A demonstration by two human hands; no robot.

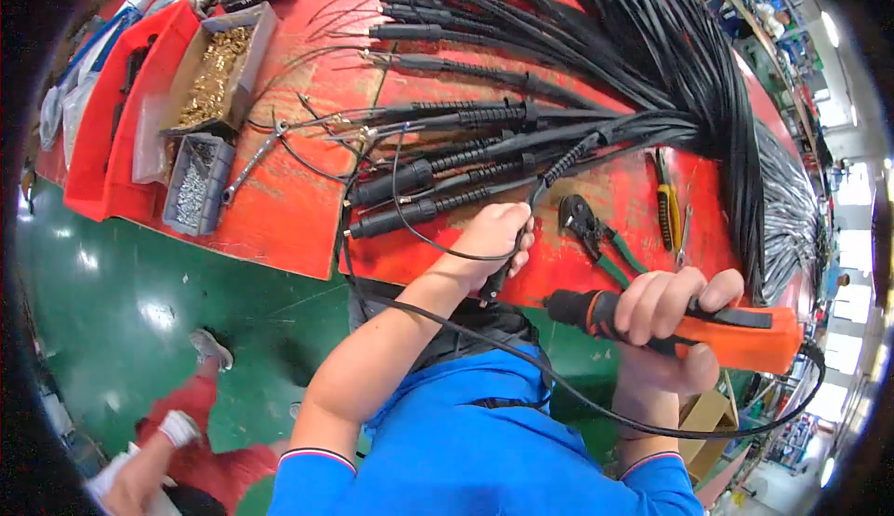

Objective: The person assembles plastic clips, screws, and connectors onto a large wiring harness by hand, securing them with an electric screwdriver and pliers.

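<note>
My left hand [503,237] is closed around a black cable assembly at the table's front edge. Its dark end [498,283] sticks out below the fist, and its ribbed sleeve [573,157] runs up toward the bundle. In my right hand [666,311] is an orange and black electric screwdriver [745,337], its black nose pointing left toward the held cable end. A black cord [596,400] leaves the tool's back end and loops across in front of my body. Between the hands, on the table, lie crimping pliers [587,227] with green handles.
Several black cable assemblies [456,115] lie across the red table [298,181]. A thick cable bundle [698,69] hangs over at right. A yellow-handled tool [668,209] and a wrench [251,164] lie there. Bins of brass parts [219,74] and screws [193,185] stand left. Another person [200,423] is lower left.
</note>
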